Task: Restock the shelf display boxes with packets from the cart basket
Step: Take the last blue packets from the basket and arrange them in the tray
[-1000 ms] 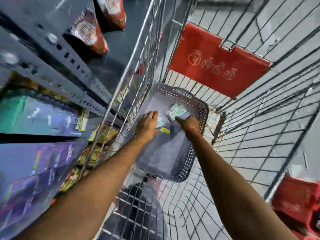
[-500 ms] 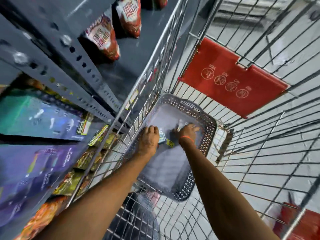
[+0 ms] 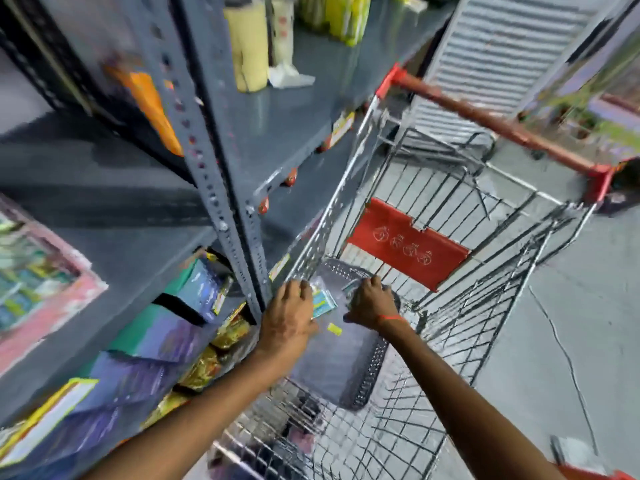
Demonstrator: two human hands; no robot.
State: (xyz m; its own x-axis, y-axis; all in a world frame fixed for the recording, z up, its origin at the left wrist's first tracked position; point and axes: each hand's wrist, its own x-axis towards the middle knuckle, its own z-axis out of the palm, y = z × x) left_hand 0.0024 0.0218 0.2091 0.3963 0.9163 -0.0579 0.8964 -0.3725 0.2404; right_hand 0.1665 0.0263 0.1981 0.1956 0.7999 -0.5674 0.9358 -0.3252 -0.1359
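A grey perforated plastic basket (image 3: pixel 367 379) lies inside the wire shopping cart (image 3: pixel 460 327). My left hand (image 3: pixel 289 315) is over the basket's left side, closed on small teal and white packets (image 3: pixel 323 301). My right hand (image 3: pixel 372 301), with an orange thread at the wrist, grips other small packets (image 3: pixel 349 286) near the basket's far end. A small yellow tag (image 3: pixel 334 329) rests on the basket floor between my hands. A pink-edged display box (image 3: pixel 38 289) with several packets sits on the grey shelf at the far left.
The grey metal shelf unit (image 3: pixel 221 188) stands close against the cart's left side. Purple and teal boxes (image 3: pixel 166 327) and gold snack packs (image 3: pixel 221 344) fill the lower shelf. The cart's red handle (image 3: pixel 498 126) and red child-seat flap (image 3: pixel 408 247) are at the far end. Grey floor lies to the right.
The view has pulled up and back from the cart. Both hands have risen from the basket floor with packets in them, the right hand now closed on packets it was pressing on.
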